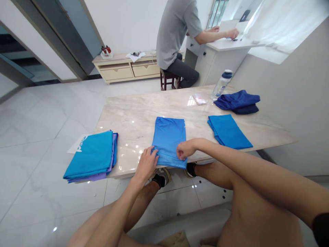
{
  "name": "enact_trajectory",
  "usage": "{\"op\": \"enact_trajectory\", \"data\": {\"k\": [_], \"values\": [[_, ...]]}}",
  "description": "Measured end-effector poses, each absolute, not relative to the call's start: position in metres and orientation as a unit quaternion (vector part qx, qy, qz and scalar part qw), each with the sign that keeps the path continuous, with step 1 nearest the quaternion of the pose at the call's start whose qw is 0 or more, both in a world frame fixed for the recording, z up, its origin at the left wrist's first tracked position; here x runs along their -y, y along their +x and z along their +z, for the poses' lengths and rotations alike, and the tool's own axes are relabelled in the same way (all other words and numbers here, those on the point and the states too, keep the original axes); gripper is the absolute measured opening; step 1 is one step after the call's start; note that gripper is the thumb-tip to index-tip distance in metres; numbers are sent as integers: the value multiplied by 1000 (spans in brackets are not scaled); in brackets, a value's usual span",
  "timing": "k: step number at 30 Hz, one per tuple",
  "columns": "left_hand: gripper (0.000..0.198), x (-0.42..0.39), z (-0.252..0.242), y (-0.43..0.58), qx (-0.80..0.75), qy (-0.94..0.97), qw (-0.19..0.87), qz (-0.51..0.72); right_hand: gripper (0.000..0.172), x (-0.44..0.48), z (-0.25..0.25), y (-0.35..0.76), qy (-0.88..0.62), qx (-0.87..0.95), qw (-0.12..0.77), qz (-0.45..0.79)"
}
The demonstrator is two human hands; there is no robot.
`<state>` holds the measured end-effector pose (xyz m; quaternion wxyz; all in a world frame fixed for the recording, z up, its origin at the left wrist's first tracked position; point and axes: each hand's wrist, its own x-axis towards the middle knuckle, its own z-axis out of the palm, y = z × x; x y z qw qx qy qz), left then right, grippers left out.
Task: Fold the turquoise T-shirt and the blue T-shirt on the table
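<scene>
1. OK, blue cloth (168, 137) lay folded flat on marble table (138, 120), long axis running straight away from the person, near end at or just past table's near edge.
2. L hand (146, 164) was at cloth's near left corner, open w/ fingers spread, tips on the cloth; no firm grip visible.
3. R hand (184, 150) was at near right corner, curled almost shut, apparently pinching the cloth's edge; exact grip hidden by fingers.
4. Both hands sat at cloth's near end, neither clearly nearer, w/ rest of cloth lying ahead of them.
5. Left of cloth: cyan-and-lilac pile (88, 156).
6. Right of cloth: folded blue piece (227, 132); further back, navy bundle (236, 102), water bottle (221, 85), blurred packet (199, 99).
7. Well beyond cloth: seated person (174, 34) at white desk (221, 46), hands on desktop.
</scene>
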<state>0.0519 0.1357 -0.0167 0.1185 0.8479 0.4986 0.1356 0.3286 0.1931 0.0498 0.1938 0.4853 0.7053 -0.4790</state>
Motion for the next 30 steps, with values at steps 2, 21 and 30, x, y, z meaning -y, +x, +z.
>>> {"op": "enact_trajectory", "data": {"k": [2, 21, 30], "values": [[27, -134, -11, 56, -505, 846, 128, 116, 11, -202, 51, 340, 551, -644, 187, -496], [24, -220, -6, 82, -681, 519, 462, 230, 35, -230, 23, 374, 725, -373, -50, -576], [40, -219, -13, 92, -658, 440, 562, 239, 41, -233, 17, 363, 750, -411, -38, -516]]}}
